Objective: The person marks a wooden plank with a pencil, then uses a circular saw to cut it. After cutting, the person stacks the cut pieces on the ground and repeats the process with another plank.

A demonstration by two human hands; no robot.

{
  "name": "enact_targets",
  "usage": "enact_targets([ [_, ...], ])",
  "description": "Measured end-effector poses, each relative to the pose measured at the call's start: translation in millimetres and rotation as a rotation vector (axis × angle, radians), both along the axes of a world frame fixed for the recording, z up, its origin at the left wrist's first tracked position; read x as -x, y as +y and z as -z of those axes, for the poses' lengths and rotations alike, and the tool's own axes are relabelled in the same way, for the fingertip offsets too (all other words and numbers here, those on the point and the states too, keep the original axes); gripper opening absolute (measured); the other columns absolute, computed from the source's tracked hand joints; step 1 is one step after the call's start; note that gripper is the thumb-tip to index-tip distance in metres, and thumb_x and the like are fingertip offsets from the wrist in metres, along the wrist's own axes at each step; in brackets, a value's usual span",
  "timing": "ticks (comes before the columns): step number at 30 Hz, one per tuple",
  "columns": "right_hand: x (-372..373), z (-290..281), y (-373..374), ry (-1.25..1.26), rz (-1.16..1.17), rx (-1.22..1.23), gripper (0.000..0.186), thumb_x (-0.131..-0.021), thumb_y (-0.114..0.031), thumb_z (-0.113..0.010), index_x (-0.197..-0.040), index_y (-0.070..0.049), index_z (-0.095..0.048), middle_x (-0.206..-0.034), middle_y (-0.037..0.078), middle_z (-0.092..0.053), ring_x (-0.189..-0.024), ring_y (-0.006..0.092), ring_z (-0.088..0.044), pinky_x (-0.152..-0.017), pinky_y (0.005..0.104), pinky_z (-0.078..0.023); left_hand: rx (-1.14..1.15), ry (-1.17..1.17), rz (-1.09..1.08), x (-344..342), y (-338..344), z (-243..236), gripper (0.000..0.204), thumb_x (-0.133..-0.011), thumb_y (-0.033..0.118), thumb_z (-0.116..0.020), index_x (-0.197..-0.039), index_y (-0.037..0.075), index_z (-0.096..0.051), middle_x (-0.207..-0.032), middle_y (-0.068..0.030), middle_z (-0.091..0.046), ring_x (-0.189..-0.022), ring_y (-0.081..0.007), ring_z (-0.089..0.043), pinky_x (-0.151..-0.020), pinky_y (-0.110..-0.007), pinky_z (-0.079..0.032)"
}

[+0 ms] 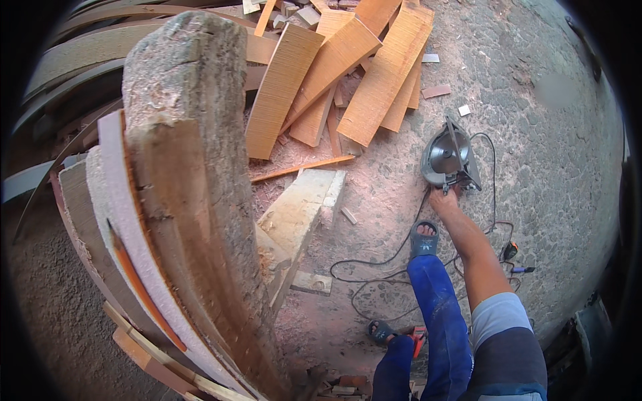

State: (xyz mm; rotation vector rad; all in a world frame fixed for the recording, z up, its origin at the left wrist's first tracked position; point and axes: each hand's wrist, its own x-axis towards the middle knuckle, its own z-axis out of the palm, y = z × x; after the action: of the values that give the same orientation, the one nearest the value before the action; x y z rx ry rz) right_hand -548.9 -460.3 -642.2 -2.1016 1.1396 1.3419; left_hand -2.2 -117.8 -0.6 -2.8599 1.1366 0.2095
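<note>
My right hand point(444, 198) is closed round the handle end of a grey circular saw point(447, 155), its round blade showing. The saw is low over the concrete floor; I cannot tell whether it rests on it. From the saw, a black power cord point(494, 174) loops over the floor, past my sandalled right foot point(424, 238). My left hand is out of view. A red object point(418, 341) of unclear kind is beside my left leg, near the left sandal point(380, 330).
Flat orange-brown boards point(388, 80) are heaped at the far side. A thick weathered timber point(184, 80) rises on the left, with curved planks beside it. A pale wood block point(297, 200) stands near the middle. A tape measure point(511, 250) lies right of my arm. Sawdust covers the floor.
</note>
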Motion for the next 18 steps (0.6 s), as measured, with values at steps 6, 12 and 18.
enact_targets([
  [6,23,-101,-43,-0.314,0.074,0.411,0.050,-0.097,-0.016,-0.052,-0.145,-0.005,-0.044,-0.128,0.019,-0.065,-0.112,0.0323,-0.067,-0.093,0.0510,-0.055,0.064,0.018,-0.011,4,20,-8,0.125,-0.083,0.088,-0.038,-0.156,-0.011,-0.017,-0.152,-0.0367,-0.030,-0.140,-0.0499,-0.033,-0.118,-0.055,-0.024],
  [12,37,-297,-105,-0.445,0.223,0.033,0.061,-0.074,-0.002,-0.069,-0.129,-0.002,-0.045,-0.114,0.025,-0.063,-0.105,0.0457,-0.064,-0.092,0.0519,-0.054,0.165,0.079,-0.065,29,56,-29,0.126,-0.082,0.089,-0.038,-0.155,-0.012,-0.018,-0.149,-0.0371,-0.032,-0.138,-0.0507,-0.035,-0.117,-0.056,-0.026],
  [18,10,-554,-78,-0.906,0.968,-0.256,0.047,-0.081,-0.015,-0.077,-0.126,-0.004,-0.066,-0.110,0.010,-0.073,-0.098,0.0198,-0.068,-0.088,0.0355,-0.055,0.109,0.062,-0.022,27,67,-36,0.119,-0.083,0.078,-0.045,-0.157,-0.010,-0.014,-0.153,-0.0362,-0.030,-0.142,-0.0518,-0.029,-0.120,-0.058,-0.019],
])
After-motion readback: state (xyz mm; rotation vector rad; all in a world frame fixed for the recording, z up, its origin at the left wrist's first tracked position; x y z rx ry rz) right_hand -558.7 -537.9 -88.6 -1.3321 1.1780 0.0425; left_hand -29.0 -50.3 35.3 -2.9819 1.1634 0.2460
